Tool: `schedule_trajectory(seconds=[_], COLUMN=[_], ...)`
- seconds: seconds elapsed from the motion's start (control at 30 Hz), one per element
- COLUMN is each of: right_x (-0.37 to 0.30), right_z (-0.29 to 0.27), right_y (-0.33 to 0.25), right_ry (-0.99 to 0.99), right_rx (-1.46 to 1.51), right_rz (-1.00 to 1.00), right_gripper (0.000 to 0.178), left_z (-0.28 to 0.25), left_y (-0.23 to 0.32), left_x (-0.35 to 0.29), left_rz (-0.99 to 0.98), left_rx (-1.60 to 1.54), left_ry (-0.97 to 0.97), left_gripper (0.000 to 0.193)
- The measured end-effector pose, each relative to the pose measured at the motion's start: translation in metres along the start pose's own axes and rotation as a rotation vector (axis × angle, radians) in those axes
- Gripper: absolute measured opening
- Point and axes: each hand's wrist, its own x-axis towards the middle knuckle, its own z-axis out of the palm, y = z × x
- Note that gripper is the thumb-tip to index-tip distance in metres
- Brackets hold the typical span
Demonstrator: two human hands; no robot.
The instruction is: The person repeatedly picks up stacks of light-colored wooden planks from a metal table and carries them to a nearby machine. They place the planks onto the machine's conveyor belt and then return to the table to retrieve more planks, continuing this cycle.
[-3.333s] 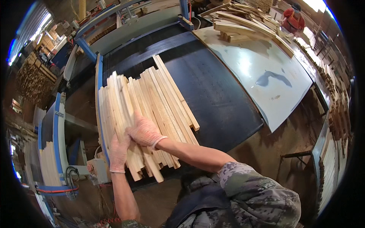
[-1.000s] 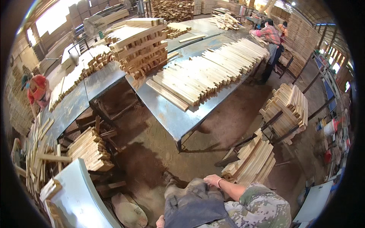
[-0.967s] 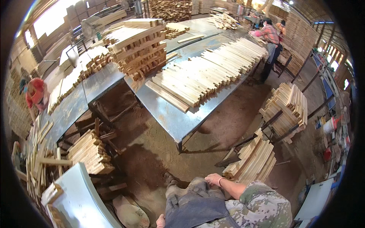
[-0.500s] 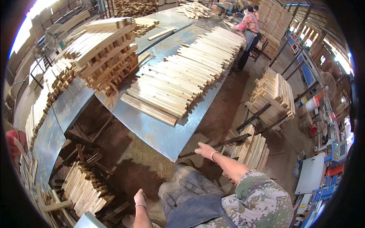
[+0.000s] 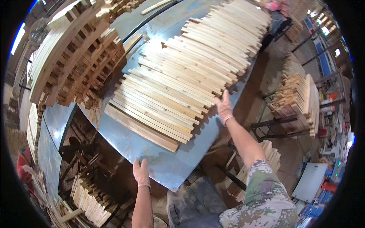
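Observation:
A long row of pale wooden strips [image 5: 178, 83] lies side by side across a blue-grey metal table [image 5: 176, 167]. The nearest piece, a darker, wider board [image 5: 142, 128], lies at the row's near end. My right hand [image 5: 224, 106], in a thin pale glove, is stretched out at the right-hand ends of the strips, fingers apart; whether it touches them I cannot tell. Over the table's near left edge is my left hand [image 5: 141, 173], gloved too, its fingers apart and nothing in it.
A tall crosswise stack of lumber [image 5: 72, 57] rises on the left. Bundles of strips [image 5: 93, 199] sit low at left, and more rest on metal racks [image 5: 296, 98] at right. Another person [image 5: 279, 11] stands at the table's far right end.
I have come closer to the table. My right hand has reached forward to the strip ends, and my left hand has risen to the table's near edge.

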Motion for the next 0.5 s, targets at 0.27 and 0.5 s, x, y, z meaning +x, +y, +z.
schedule_trajectory(seconds=[0.27, 0.5], right_x=[-0.001, -0.073], right_z=[0.003, 0.003], right_y=[-0.016, -0.009], right_ry=[-0.084, -0.758], right_rx=[0.26, 0.092], right_rz=[0.1, 0.142], right_gripper=[0.071, 0.054], left_z=[0.065, 0.035], left_y=[0.057, 0.057], left_x=[0.054, 0.076], left_rz=[-0.052, -0.114], left_rx=[0.527, -0.6], left_ry=[0.205, 0.24], left_gripper=[0.078, 0.064])
